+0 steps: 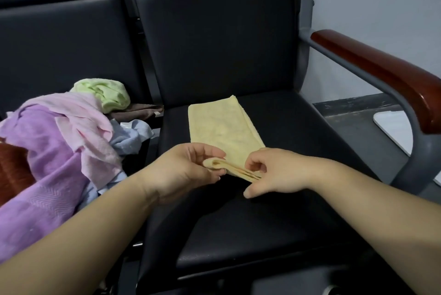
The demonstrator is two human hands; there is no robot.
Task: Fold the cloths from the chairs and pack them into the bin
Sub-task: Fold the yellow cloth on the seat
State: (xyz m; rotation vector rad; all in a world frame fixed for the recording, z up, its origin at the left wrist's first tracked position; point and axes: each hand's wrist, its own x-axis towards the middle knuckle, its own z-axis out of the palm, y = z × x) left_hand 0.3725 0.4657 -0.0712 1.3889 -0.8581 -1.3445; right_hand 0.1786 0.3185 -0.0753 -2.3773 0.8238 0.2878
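A pale yellow cloth (219, 125) lies folded into a long strip on the black seat (286, 151) of the right chair. My left hand (186, 170) pinches the strip's near left corner, where the layers curl up. My right hand (274, 173) pinches the near right corner of the same end. On the left chair sits a heap of unfolded cloths: purple (45, 156), pink (78, 115), light green (105, 91), light blue (128, 137) and brown (140, 110). No bin can be seen.
The right chair has a red-brown armrest (381, 72) on a grey metal frame (422, 158). A white flat object (393, 132) lies on the floor beyond it, by the pale wall. Another red-brown armrest (12, 165) shows at the left edge.
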